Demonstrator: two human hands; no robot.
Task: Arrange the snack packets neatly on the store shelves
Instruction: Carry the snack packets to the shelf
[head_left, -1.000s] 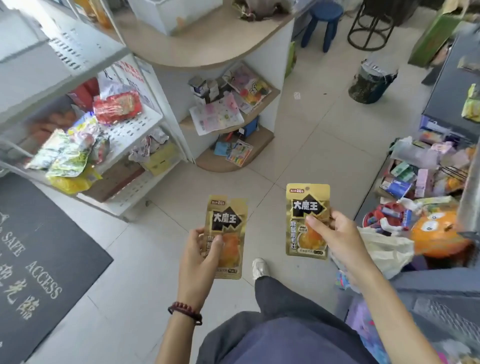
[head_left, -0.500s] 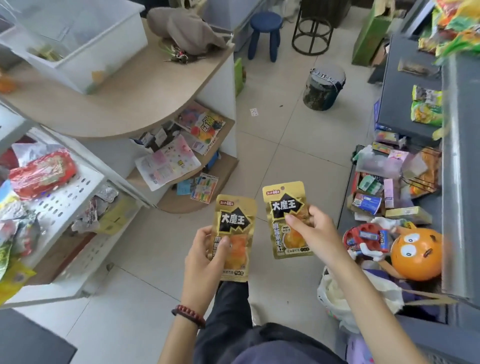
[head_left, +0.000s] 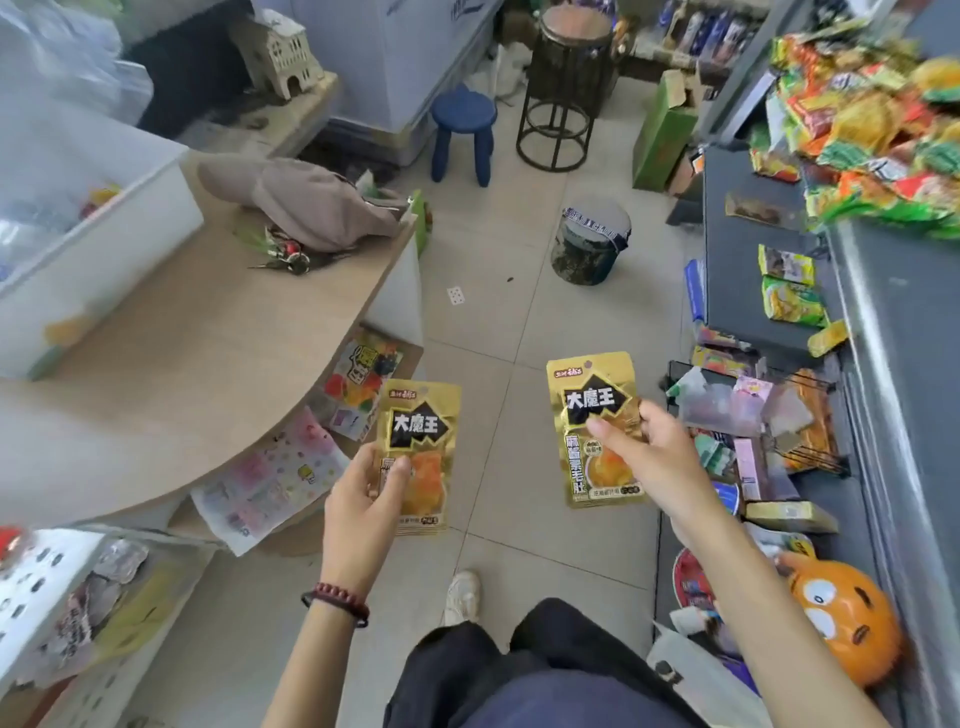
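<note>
Two gold snack packets are held in the air above the tiled floor, not yet on any shelf. The left packet (head_left: 420, 457) is pinched at its lower part by the left hand (head_left: 363, 499), thumb on the front. The right packet (head_left: 592, 431) is pinched at its right edge by the right hand (head_left: 649, 457). Both stand upright, print toward the person, I think to compare them. The right one is nearer the grey shelf (head_left: 743, 270), where green packets (head_left: 789, 291) lie.
</note>
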